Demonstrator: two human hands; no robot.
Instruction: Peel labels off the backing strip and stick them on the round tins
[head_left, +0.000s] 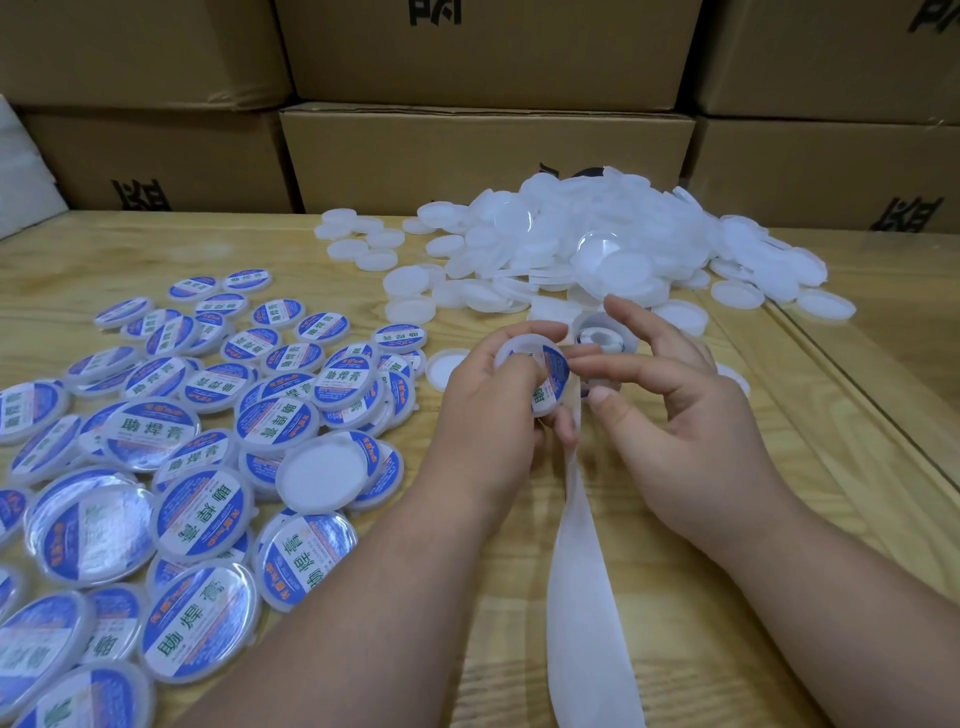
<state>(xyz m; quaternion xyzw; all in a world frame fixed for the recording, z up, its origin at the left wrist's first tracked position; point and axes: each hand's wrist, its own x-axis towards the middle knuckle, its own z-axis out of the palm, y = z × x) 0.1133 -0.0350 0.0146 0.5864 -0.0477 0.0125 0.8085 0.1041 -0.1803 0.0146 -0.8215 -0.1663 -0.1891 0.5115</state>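
Note:
My left hand (493, 410) grips a round white tin (524, 348) tilted on edge above the table. A blue and white label (550, 379) lies on its face. My right hand (670, 395) is beside it, forefinger and thumb tips pressing at the label's right edge, the other fingers spread. The white backing strip (582, 571) hangs from between my hands down to the bottom of the view. A label roll (605, 335) sits just behind my hands, partly hidden.
Several labelled tins (171, 467) lie spread over the left of the wooden table (701, 597). A heap of plain white tins (587, 244) fills the back middle and right. Stacked cardboard boxes (467, 150) wall off the far side. A glass sheet edge (857, 374) runs along the right.

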